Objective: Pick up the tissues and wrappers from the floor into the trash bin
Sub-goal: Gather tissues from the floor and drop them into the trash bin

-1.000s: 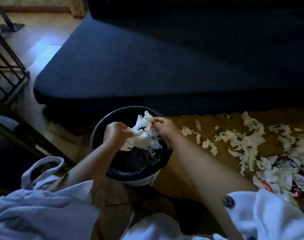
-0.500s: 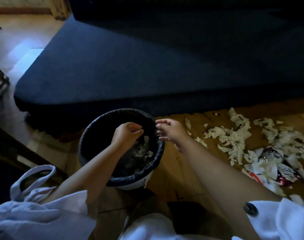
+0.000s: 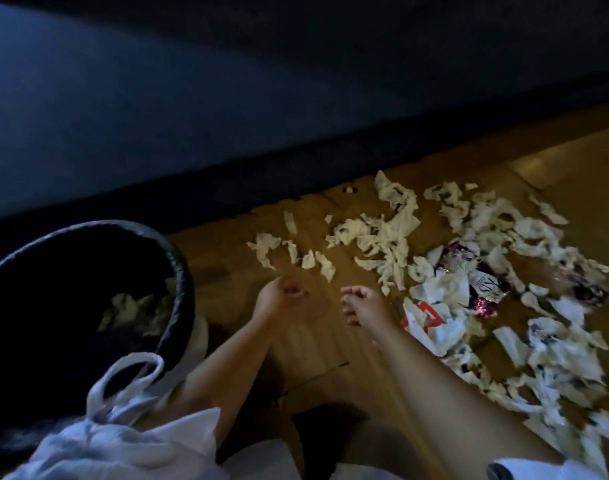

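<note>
The round trash bin [image 3: 180,271] with a black liner stands at the left, with white tissues [image 3: 133,310] lying inside it. Torn white tissues [image 3: 382,237] are scattered over the wooden floor to the right, mixed with purple and red wrappers [image 3: 483,285]. My left hand [image 3: 278,299] hovers over bare floor just right of the bin, fingers curled, holding nothing. A little to its right, my right hand [image 3: 365,304] has loosely spread fingers, is empty, and sits close to the nearest tissue scraps [image 3: 316,261].
A large dark blue mattress or sofa cushion [image 3: 226,98] fills the back and runs along the floor's far edge. White clothing with a loop strap [image 3: 123,393] hangs at the bottom left. A dark patch on the floor lies below my arms.
Both hands dropped the wad of tissues into the bin, then left the bin and moved right over the floor toward the litter. The view swung right.
</note>
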{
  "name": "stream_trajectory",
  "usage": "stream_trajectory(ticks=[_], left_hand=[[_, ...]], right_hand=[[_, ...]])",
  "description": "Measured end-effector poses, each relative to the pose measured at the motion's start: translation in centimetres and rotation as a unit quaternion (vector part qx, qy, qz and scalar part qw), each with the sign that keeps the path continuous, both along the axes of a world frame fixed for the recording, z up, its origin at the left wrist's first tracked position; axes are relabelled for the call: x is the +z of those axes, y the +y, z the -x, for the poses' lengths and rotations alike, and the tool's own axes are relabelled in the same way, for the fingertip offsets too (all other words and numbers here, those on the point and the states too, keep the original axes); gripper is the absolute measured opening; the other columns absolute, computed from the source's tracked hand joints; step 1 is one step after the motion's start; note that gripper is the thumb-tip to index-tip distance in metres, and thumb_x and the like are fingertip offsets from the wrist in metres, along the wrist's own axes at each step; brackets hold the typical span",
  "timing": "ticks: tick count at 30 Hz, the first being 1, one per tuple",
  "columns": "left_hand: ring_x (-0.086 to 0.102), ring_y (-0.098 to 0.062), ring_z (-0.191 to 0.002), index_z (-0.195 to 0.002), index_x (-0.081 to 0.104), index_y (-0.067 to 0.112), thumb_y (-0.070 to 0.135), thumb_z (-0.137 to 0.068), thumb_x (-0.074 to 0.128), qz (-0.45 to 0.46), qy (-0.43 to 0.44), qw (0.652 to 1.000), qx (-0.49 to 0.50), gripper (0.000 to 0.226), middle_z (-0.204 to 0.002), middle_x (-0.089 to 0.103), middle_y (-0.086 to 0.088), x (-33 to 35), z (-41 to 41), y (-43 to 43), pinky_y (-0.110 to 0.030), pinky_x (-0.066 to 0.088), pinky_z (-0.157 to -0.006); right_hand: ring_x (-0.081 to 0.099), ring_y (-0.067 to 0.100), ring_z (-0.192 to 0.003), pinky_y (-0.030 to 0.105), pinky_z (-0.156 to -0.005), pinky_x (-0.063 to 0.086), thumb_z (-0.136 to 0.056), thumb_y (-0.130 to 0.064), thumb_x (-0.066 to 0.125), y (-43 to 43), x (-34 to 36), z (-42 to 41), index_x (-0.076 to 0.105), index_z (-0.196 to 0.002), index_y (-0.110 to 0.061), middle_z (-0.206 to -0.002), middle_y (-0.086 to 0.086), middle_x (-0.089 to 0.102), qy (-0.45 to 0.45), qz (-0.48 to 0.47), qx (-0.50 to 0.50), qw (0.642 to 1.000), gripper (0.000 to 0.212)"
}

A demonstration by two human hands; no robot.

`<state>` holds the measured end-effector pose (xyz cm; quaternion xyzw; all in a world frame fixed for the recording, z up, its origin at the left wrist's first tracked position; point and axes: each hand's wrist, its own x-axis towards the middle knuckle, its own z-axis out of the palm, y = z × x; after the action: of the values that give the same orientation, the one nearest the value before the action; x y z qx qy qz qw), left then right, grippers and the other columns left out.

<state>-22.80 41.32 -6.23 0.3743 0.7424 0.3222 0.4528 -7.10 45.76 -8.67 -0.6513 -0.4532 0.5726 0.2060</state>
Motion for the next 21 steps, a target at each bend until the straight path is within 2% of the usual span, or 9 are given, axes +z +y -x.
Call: stream_trajectory(ticks=[2,5,7,9,12,15,18,19,21], left_hand=[[0.061,-0.014,-0.094,-0.116,0.060,0.008,0.017,-0.085,0.066,0.032,-0.004,0.999,0.008,0.033,-0.114,0.064,-0.008,-2.4,-0.5,1.8,-0.018,0.052,-0.069],[0.060,-0.013,-0.093,-0.122,0.054,0.006,0.016,-0.086,0.064,0.052,-0.006,0.998,0.030,0.039,-0.119,0.061,-0.009,-5.3,0.0,4.6,-0.012,0.049,-0.067],[0.058,-0.021,-0.110,-0.126,0.049,0.004,0.014,-0.088,0.061,0.053,0.003,0.998,0.040,0.042,-0.125,0.057,-0.012,-7.0,0.8,6.6,-0.018,0.044,-0.082],[0.053,-0.026,-0.120,-0.130,0.045,0.003,0.013,-0.089,0.058,0.046,0.015,0.997,0.064,0.044,-0.132,0.051,-0.013,-9.3,2.0,9.1,-0.025,0.042,-0.093],[0.049,-0.031,-0.123,-0.139,0.037,0.007,0.018,-0.091,0.054,0.051,0.022,0.993,0.107,0.051,-0.143,0.039,-0.017,-13.0,3.4,11.7,-0.047,0.045,-0.101],[0.044,-0.034,-0.127,-0.142,0.033,0.007,0.020,-0.096,0.047,0.066,0.049,0.989,0.121,0.050,-0.148,0.030,-0.019,-15.8,4.0,13.0,-0.049,0.042,-0.104],[0.037,-0.036,-0.133,-0.144,0.029,0.012,0.025,-0.095,0.048,0.071,0.067,0.989,0.114,0.054,-0.151,0.024,-0.018,-18.0,4.6,13.7,-0.051,0.038,-0.107],[0.032,-0.036,-0.136,-0.145,0.026,0.015,0.026,-0.094,0.049,0.065,0.077,0.989,0.108,0.058,-0.153,0.019,-0.017,-18.6,4.8,13.9,-0.052,0.035,-0.108],[0.018,-0.035,-0.143,-0.149,0.018,0.019,0.025,-0.093,0.052,0.055,0.082,0.988,0.123,0.065,-0.157,0.008,-0.014,-19.4,5.2,15.1,-0.052,0.028,-0.113]], right_hand=[[0.052,0.011,-0.069,0.022,-0.057,0.043,-0.092,-0.009,0.051,1.2,-2.2,-1.2,0.060,-0.095,-0.016,-0.091,0.005,0.060,-0.024,0.021,-0.009,0.999,0.012],[0.050,0.011,-0.069,0.021,-0.057,0.040,-0.091,-0.009,0.051,4.1,-5.1,-1.4,0.060,-0.107,-0.009,-0.088,0.003,0.058,-0.060,0.049,0.010,0.997,0.018],[0.055,0.014,-0.078,0.021,-0.060,0.041,-0.090,-0.009,0.053,6.5,-7.4,-0.7,0.058,-0.114,-0.007,-0.101,0.008,0.061,-0.081,0.045,0.029,0.995,0.024],[0.057,0.022,-0.102,0.023,-0.075,0.044,-0.089,-0.009,0.056,9.1,-9.7,0.5,0.054,-0.121,-0.007,-0.121,0.012,0.058,-0.108,0.021,0.060,0.992,0.032],[0.044,0.026,-0.127,0.031,-0.101,0.040,-0.088,-0.016,0.060,12.3,-13.0,3.0,0.046,-0.133,-0.015,-0.139,0.010,0.044,-0.161,-0.042,0.123,0.978,0.047],[0.027,0.029,-0.139,0.041,-0.112,0.033,-0.088,-0.025,0.060,14.2,-16.0,5.5,0.041,-0.138,-0.027,-0.150,0.003,0.028,-0.236,-0.130,0.228,0.936,0.053],[0.004,0.031,-0.145,0.049,-0.117,0.019,-0.092,-0.030,0.051,15.1,-18.4,6.9,0.030,-0.142,-0.038,-0.157,-0.005,0.013,-0.274,-0.142,0.348,0.885,0.054],[0.003,0.031,-0.145,0.050,-0.117,0.016,-0.094,-0.027,0.049,15.3,-19.0,7.1,0.029,-0.142,-0.038,-0.157,-0.004,0.012,-0.280,-0.138,0.376,0.872,0.053],[0.015,0.031,-0.143,0.049,-0.115,0.021,-0.093,-0.018,0.047,15.5,-20.0,7.2,0.036,-0.141,-0.029,-0.155,0.004,0.021,-0.278,-0.141,0.389,0.867,0.050]])
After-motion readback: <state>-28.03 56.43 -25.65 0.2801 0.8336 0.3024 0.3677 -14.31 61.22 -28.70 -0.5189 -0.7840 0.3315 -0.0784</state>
